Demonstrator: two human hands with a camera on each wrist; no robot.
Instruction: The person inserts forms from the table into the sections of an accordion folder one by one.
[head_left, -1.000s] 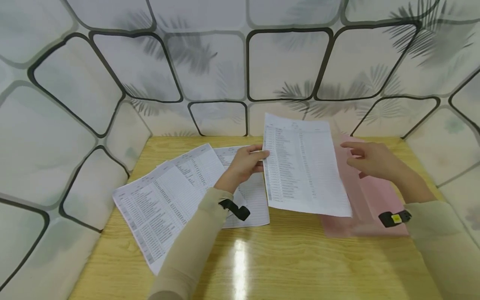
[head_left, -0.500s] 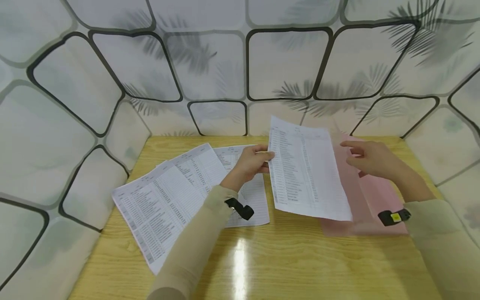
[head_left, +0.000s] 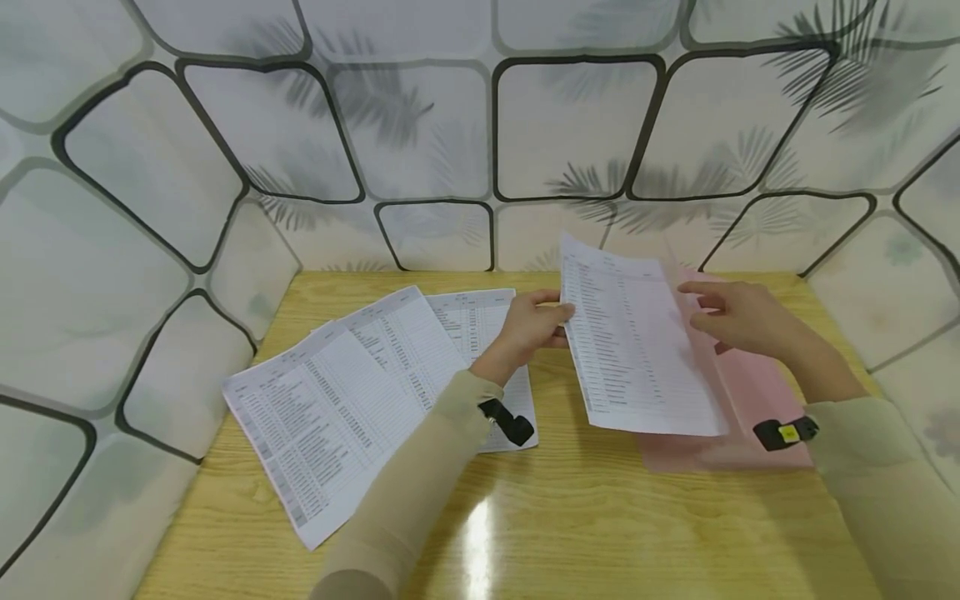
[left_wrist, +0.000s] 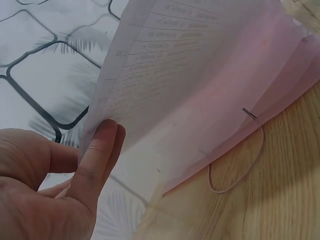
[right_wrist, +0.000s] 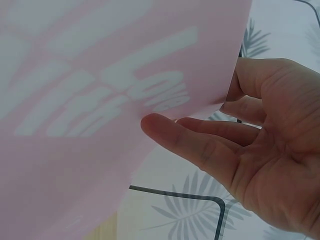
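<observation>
At the middle of the head view, my left hand [head_left: 528,329] pinches the left edge of a printed list sheet [head_left: 622,350], thumb in front and fingers behind. The sheet is raised and slightly bowed. Its right part overlaps a translucent pink plastic folder [head_left: 776,400], and a pink tint lies over that part. My right hand [head_left: 757,321] holds the folder's raised flap at its edge, as the right wrist view shows with the thumb on the near face of the pink plastic [right_wrist: 90,165]. From the folder a thin cord loop [left_wrist: 237,187] hangs in the left wrist view.
Several printed sheets [head_left: 330,417] lie fanned out on the left of the wooden table [head_left: 570,533], partly under my left forearm. Patterned walls [head_left: 427,125] stand close behind the table and along both sides. Each wrist wears a black camera band [head_left: 783,433].
My left hand has carried the sheet to the right, further over the pink folder, and the sheet bows more. My right hand keeps nearly the same place.
</observation>
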